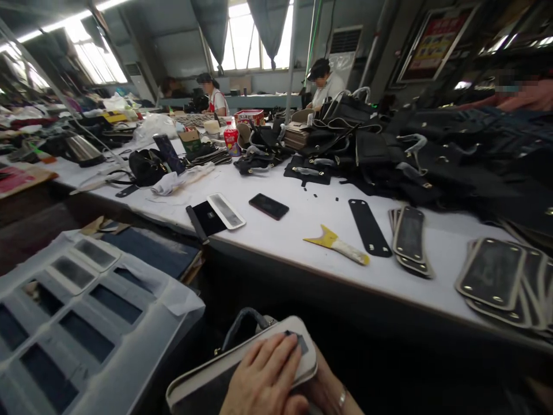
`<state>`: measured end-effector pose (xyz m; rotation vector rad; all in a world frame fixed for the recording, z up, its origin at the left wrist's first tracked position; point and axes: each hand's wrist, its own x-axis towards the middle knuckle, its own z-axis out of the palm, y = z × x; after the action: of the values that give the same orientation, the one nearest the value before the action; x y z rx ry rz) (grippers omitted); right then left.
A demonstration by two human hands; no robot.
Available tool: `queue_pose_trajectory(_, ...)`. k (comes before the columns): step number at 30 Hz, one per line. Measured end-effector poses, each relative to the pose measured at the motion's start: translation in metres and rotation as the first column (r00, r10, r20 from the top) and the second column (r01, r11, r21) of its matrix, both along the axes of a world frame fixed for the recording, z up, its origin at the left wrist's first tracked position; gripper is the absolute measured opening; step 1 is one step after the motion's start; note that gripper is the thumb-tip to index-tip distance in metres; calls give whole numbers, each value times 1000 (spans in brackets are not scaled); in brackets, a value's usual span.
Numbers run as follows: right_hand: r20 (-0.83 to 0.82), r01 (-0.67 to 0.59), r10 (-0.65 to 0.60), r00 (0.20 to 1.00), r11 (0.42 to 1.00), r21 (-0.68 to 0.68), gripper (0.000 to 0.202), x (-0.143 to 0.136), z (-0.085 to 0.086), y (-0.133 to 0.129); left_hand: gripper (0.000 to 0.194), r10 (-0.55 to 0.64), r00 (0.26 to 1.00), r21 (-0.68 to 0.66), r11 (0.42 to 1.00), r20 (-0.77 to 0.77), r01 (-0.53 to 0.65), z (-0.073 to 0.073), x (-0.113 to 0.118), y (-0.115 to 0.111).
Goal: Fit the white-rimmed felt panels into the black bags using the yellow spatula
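At the bottom edge my left hand (264, 377) lies flat, fingers together, on top of a beige-rimmed dark bag panel (201, 385) held low in front of the table. My right hand (332, 396), with a ring on one finger, is under the panel's right end and mostly hidden by it. A dark curved handle (246, 320) shows just behind the panel. Both hands touch the panel.
The long white table (302, 230) carries a yellow scraper (337, 245), a phone (268, 206), a black strap piece (369, 226), stacks of rimmed panels (496, 279) and a pile of black bags (389, 144). A grey rack (142, 346) stands at left. Three other people work nearby.
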<state>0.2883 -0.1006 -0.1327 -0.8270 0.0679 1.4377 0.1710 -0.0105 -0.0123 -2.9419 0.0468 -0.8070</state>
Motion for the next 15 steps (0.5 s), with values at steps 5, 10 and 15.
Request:
queue_pose_trajectory(5,-200,47,-27,979,994,94,46,6,-14,2,43,21,1000,60,998,16,-22,-10,3,-1)
queue_pose_trajectory(10,-334,12,47,941,985,170,49,8,-18,3,49,-5,1000,84,996,-28,8,-17,-2,-3)
queue_pose_trajectory(15,-403,-48,133,905,976,215,59,13,-13,13,36,1,998,88,996,-69,5,-28,-10,-7)
